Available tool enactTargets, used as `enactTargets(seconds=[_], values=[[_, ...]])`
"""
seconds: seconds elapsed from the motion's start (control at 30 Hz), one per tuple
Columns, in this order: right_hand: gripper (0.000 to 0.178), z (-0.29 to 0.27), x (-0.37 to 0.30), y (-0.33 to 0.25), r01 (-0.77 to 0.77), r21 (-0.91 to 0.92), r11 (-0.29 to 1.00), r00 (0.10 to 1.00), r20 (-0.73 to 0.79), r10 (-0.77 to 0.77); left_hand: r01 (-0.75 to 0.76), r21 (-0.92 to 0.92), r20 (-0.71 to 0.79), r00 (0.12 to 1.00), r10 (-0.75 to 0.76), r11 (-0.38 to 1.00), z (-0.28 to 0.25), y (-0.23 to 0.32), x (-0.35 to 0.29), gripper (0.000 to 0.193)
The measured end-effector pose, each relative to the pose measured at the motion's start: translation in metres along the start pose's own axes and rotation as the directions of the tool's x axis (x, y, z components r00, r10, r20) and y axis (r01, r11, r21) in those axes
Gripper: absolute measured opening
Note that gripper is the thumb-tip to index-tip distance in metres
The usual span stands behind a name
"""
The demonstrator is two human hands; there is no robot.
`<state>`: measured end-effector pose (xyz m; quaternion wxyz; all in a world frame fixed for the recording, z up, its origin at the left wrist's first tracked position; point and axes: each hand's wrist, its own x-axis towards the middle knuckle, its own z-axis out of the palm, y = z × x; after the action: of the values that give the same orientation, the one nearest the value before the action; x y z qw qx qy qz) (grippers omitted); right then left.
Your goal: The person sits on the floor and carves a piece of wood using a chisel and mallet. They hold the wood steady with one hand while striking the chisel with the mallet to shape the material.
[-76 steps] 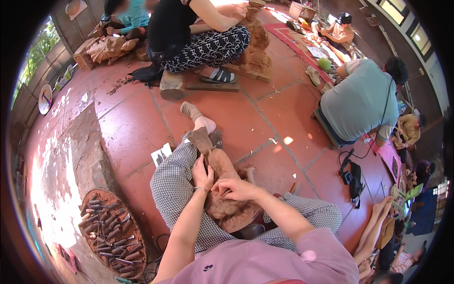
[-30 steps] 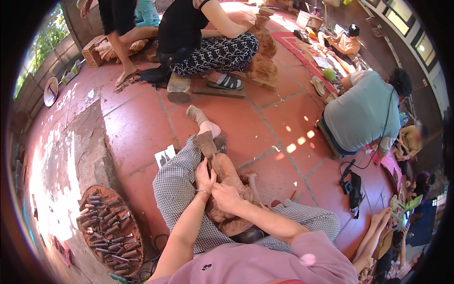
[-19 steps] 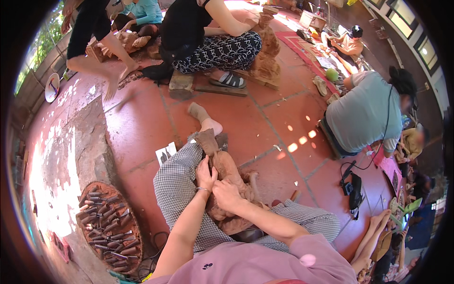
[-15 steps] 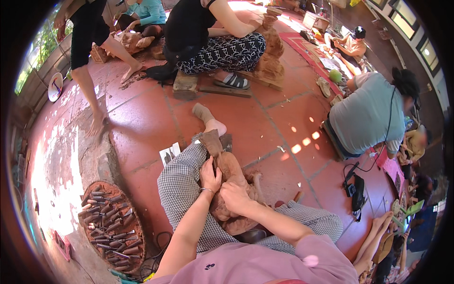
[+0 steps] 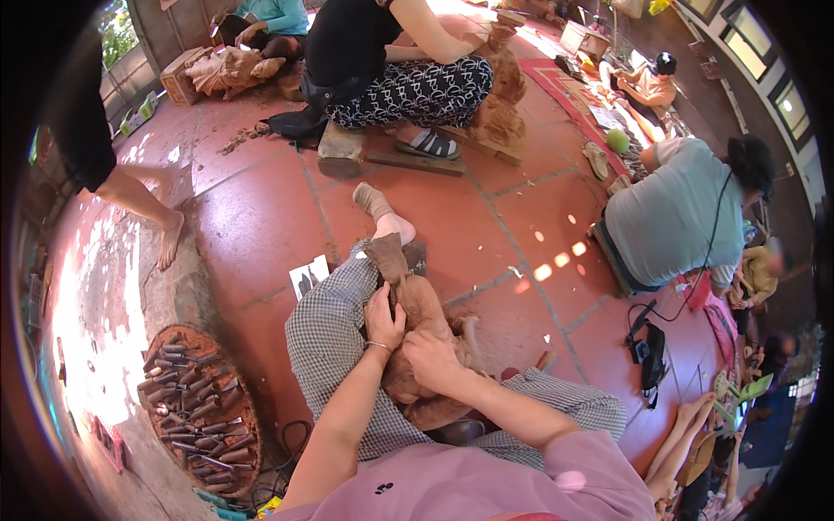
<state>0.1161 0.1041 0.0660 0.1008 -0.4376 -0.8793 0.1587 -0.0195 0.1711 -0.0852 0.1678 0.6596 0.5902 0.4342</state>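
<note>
**Both hands on a wood carving, on a tiled workshop floor**

From my remote seat I see the wearer sitting on the red tiled floor (image 5: 261, 226), legs in checked trousers (image 5: 326, 339) stretched forward, one socked foot (image 5: 382, 217) pointing away. A brown wood carving (image 5: 417, 304) lies along the lap between the thighs, its narrow end reaching toward the foot. The left hand (image 5: 383, 318) presses against the carving's left flank, fingers curled over the wood, a thin bracelet on the wrist. The right hand (image 5: 432, 359) is closed down on the carving just beside the left, knuckles up; I cannot tell whether it holds a small tool underneath. The two hands nearly touch.

To the left of the wearer, a round woven tray (image 5: 165, 347) full of chisels (image 5: 195, 408) rests on the floor, near the left knee. A small white card (image 5: 308, 276) lies flat just beside the left leg. Ahead, a person in patterned trousers (image 5: 417, 87) sits by another tall carving (image 5: 499, 87). To the right, a person in a pale blue shirt (image 5: 673, 217) sits facing away. A bare leg (image 5: 139, 200) of someone standing shows at the far left.
</note>
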Motion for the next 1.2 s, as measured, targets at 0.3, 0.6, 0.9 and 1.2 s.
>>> enactTargets(seconds=[0.3, 0.6, 0.9, 1.2], values=[[0.017, -0.002, -0.004, 0.005, 0.004, 0.079, 0.997, 1.000, -0.005, -0.004, 0.036, -0.002, 0.008, 0.999, -0.036, 0.999, -0.003, 0.007, 0.001, 0.057], [0.013, -0.010, 0.002, 0.011, -0.020, 0.162, 0.987, 0.999, 0.045, 0.013, 0.015, -0.029, -0.017, 1.000, -0.016, 0.999, 0.004, 0.001, 0.002, 0.055], [0.010, 0.017, 0.004, 0.007, 0.020, 0.051, 0.999, 0.999, 0.038, -0.022, 0.033, -0.076, -0.031, 0.999, -0.035, 0.997, 0.001, 0.004, 0.003, 0.054], [0.011, 0.005, 0.014, -0.007, -0.009, -0.070, 0.998, 0.989, 0.149, 0.020, 0.085, -0.108, -0.034, 0.995, -0.089, 0.990, -0.008, 0.009, -0.001, 0.056]])
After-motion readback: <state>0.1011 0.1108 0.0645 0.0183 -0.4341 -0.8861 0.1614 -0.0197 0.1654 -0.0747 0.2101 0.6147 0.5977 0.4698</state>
